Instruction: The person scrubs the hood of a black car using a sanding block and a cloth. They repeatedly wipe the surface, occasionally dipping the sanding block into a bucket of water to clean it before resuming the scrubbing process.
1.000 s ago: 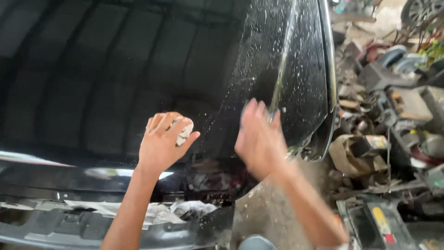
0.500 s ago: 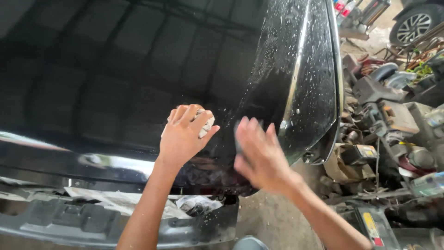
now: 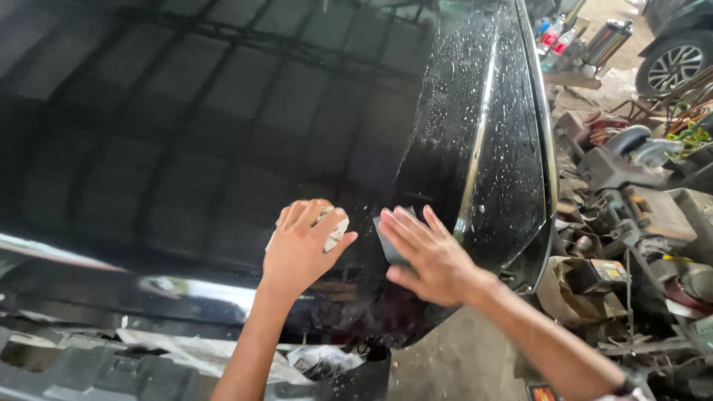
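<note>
A glossy black car hood [image 3: 186, 148] fills most of the view, wet with white droplets along its right side. My left hand [image 3: 301, 249] lies flat on the hood near its front edge, pressing a whitish cloth or pad [image 3: 336, 227] under the fingers. Just to its right, my right hand [image 3: 427, 256] presses a grey sanding sheet [image 3: 386, 241] against the hood, fingers spread over it. A bright raised crease [image 3: 475, 148] runs up the hood beside the right hand.
Below the hood's front edge sits a bare bumper area with crumpled paper [image 3: 186, 353]. Car parts and scrap [image 3: 631, 208] pile up on the ground at the right. A parked car's wheel [image 3: 672, 67] and bottles [image 3: 553, 33] stand far right.
Both hands have slid across the hood, and the view has shifted left, bringing more of the hood's right side and the scrap pile into sight. The grey sheet under the right hand now shows.
</note>
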